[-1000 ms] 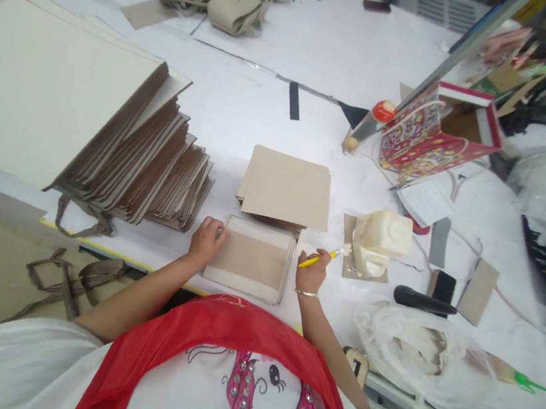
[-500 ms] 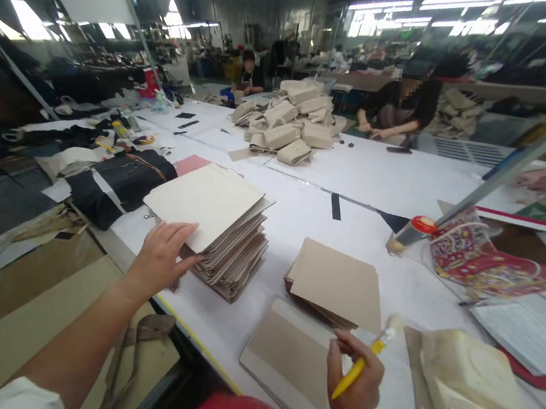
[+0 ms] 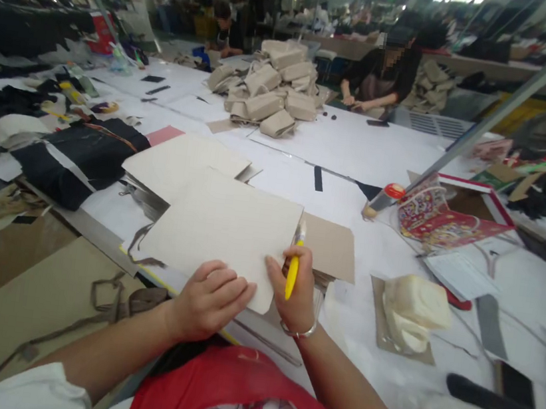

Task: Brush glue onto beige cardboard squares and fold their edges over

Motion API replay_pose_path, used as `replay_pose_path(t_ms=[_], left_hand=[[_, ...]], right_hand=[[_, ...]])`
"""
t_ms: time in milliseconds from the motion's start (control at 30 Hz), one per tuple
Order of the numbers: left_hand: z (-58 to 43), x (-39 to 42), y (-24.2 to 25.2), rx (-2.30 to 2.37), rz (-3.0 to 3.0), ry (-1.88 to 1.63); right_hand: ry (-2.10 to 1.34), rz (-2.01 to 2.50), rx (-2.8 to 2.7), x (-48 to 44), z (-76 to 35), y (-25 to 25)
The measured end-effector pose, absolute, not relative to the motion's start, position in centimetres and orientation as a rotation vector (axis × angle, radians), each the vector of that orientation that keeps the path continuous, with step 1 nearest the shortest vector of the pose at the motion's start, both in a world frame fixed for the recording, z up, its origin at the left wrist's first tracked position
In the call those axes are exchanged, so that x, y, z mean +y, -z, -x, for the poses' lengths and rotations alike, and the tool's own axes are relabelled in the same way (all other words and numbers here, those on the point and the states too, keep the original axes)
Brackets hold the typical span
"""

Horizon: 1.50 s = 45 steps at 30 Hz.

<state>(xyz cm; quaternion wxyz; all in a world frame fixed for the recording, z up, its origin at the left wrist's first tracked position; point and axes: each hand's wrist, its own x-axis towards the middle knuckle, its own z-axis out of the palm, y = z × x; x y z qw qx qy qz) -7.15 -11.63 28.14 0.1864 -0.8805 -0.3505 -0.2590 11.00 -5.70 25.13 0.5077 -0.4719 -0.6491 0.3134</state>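
Observation:
A flat cream fabric panel point(image 3: 224, 225) is held in front of me, with a thin dark strap point(image 3: 140, 241) trailing at its left corner. My left hand point(image 3: 213, 297) is closed on its near edge, fingers curled over the top. My right hand point(image 3: 298, 288) grips a yellow-handled brush point(image 3: 292, 274), bristles pointing away from me, while its thumb touches the panel's right edge. Behind the panel to the left is the stack of similar cream panels point(image 3: 183, 156). A pile of beige pieces point(image 3: 333, 242) lies to the right, partly covered. Other flat pieces beneath the panel are mostly hidden.
A cut-open white plastic jug point(image 3: 415, 304) stands at right on a beige piece. Beyond it are a red-lidded jar point(image 3: 387, 199), a red patterned box point(image 3: 456, 222) and a slanting metal pole point(image 3: 496, 113). Beige sewn pieces point(image 3: 272, 90) are heaped far back, near two people.
My left hand has moved from the stack toward me and right, bringing a cream panel over the flat pieces. My right hand, still with the brush, has come to the panel's right edge.

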Motion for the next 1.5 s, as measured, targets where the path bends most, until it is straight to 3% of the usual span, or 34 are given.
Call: replay_pose_path(t_ms=[133,300,367,467,667,867,967,1100,1233,1367,1500], left_hand=[[9.2,-11.7,-26.5,-1.388,2.277,1.114],[9.2,-11.0,-20.5,-2.518,2.276,1.592],[7.7,-10.9,-17.1,-2.881,2.468,1.56],[5.7,-10.9,-12.1,-3.071,2.626,1.246],[4.3,-10.9,-6.0,-2.927,2.64,0.516],[4.2,-8.5,-4.5,-2.854,2.576,0.382],[4.6,-7.4,-4.1,-2.831,2.473,0.474],[4.6,-6.9,-6.0,-2.442,2.45,0.837],[1.4,-5.5,-10.1,-1.559,2.733,1.033],[-5.0,-1.7,-12.9,-1.052,2.814,0.867],[-9.4,2.5,-12.8,-1.123,2.826,0.47]], right_hand=[[-0.635,1.191,-1.554,-7.5,-15.4,-22.6],[-0.61,1.424,-1.585,-12.1,-21.8,-18.0],[-0.588,1.567,-1.633,-13.7,-23.4,-15.3],[-0.476,1.794,-1.732,-15.3,-24.7,-10.6],[-0.454,2.046,-1.905,-15.7,-24.5,-4.3],[-0.412,2.111,-1.922,-13.5,-23.9,-3.6],[-0.4,2.141,-1.86,-12.7,-24.5,-4.1],[-0.268,2.113,-1.674,-11.2,-27.8,-7.8],[-0.252,1.908,-1.457,-7.5,-31.0,-14.8],[-0.697,1.573,-1.32,-0.8,-29.3,-20.3],[-1.124,1.446,-1.38,5.8,-24.5,-21.4]])
